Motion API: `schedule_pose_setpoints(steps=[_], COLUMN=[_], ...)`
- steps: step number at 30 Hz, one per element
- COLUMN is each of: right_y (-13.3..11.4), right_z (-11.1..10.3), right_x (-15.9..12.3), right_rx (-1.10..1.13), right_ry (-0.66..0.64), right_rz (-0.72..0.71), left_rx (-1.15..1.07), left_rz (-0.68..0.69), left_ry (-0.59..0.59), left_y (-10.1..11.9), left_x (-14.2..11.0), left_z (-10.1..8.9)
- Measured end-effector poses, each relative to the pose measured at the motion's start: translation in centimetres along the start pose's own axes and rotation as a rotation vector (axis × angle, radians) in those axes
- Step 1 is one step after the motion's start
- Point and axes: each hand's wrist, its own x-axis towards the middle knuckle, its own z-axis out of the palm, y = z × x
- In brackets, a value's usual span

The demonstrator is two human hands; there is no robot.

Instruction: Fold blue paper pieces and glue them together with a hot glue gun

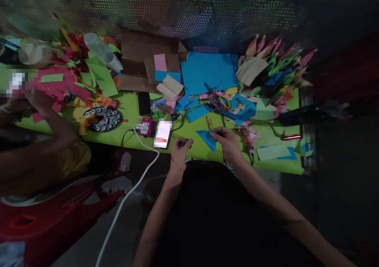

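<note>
My right hand point(229, 144) pinches a folded, pointed piece of blue paper point(209, 139) above the front of the green table point(133, 101). To its left, my left hand point(180, 150) is closed, its fingers curled in toward the thumb and apart from the blue paper. Whether anything sits in those fingers, I cannot make out. Right of my right hand lies a small pink glue gun point(252, 140) with a red light. Scissors point(219, 101) with coloured handles rest on paper scraps behind the hands.
A lit phone point(163, 134) lies near my left hand, beside a purple adapter point(145, 127) with a white cable. Blue sheets point(209, 71) and paper flowers point(278, 68) stand at the back. At the left, another person's arm point(49, 109) reaches over the table.
</note>
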Motion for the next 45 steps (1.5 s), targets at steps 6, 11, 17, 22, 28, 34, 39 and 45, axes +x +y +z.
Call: schedule_pose_setpoints(steps=[6,11,17,22,28,34,39,45], right_y=[-0.4,-1.0,-1.9,-2.1,-2.5,-2.6,-2.5,-2.7], right_z=[0.1,0.0,-0.1,0.0,0.1,0.2,0.2,0.3], right_x=[-0.3,-0.7,-1.3,-1.4,-1.4,-1.1,-0.8,-0.9], right_rx=[-0.081,-0.223,-0.351,-0.418,-0.428,-0.391,-0.409,-0.381], right_ry=[-0.014,-0.053,-0.094,-0.117,-0.141,-0.146,-0.148,-0.147], right_rz=[-0.035,-0.130,-0.262,-0.332,-0.347,-0.326,-0.303,-0.281], left_rx=[0.124,0.401,0.578,0.591,0.587,0.618,0.626,0.606], left_rz=[0.135,0.362,0.555,0.585,0.562,0.567,0.552,0.540], left_ry=[-0.170,-0.258,-0.290,-0.312,-0.339,-0.350,-0.365,-0.344], left_y=[1.0,2.4,3.5,3.6,3.8,4.0,4.0,4.1], left_x=[-0.1,0.0,0.0,0.0,0.1,0.4,0.6,0.6], left_z=[0.5,0.7,0.9,0.9,0.9,1.1,1.2,1.3])
